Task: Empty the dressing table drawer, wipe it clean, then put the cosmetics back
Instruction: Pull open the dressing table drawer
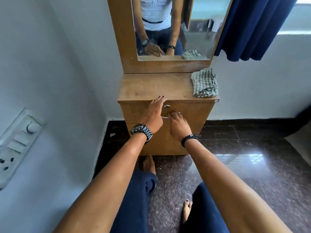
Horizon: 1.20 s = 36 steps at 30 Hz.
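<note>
A small wooden dressing table (151, 86) stands against the wall with a mirror above it. Its top drawer (193, 113) is closed, with a round lock (167, 106) and a metal handle (165, 117) on the front. My left hand (154, 113), with a watch on the wrist, lies with straight fingers over the front edge of the tabletop. My right hand (176, 122) has its fingers curled round the drawer handle. A striped grey-green cloth (204, 83) lies crumpled on the right of the tabletop. No cosmetics are in sight.
A blue curtain (252, 27) hangs at the upper right beside the mirror (198, 22). A switch panel (18, 142) is on the left wall. A lower cabinet door (161, 140) sits under the drawer. My bare feet stand on the dark polished floor (244, 157).
</note>
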Tool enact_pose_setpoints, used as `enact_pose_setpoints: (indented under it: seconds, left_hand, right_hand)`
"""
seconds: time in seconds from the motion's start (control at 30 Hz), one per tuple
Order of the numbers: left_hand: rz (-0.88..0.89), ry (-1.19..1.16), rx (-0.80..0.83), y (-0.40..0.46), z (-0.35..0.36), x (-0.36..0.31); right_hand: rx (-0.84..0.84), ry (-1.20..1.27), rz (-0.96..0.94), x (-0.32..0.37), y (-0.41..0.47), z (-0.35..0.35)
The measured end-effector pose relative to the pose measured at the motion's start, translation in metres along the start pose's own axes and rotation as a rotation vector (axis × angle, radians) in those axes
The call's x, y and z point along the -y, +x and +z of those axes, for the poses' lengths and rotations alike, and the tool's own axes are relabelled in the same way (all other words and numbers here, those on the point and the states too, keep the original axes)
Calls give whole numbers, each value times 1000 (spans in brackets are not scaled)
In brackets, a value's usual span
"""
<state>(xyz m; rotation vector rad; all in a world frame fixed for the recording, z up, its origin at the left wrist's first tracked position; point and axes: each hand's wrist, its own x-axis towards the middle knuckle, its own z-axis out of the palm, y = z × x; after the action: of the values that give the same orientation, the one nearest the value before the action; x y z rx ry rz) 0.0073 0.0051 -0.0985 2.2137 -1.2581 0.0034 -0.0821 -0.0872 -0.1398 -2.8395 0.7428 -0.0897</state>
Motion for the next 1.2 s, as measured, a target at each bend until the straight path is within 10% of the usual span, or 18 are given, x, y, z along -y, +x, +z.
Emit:
enact_pose_setpoints:
  seconds: [0.7, 1.0, 1.2]
  left_hand:
    - [-165, -82, 169, -85, 29, 7]
    - [8, -172, -248, -124, -5, -15]
    - [26, -106, -356, -93, -32, -12]
  right_hand:
    - [-76, 24, -67, -5, -51, 22]
    - [41, 267, -52, 14, -112, -24]
    - [-227, 471, -41, 13, -93, -86]
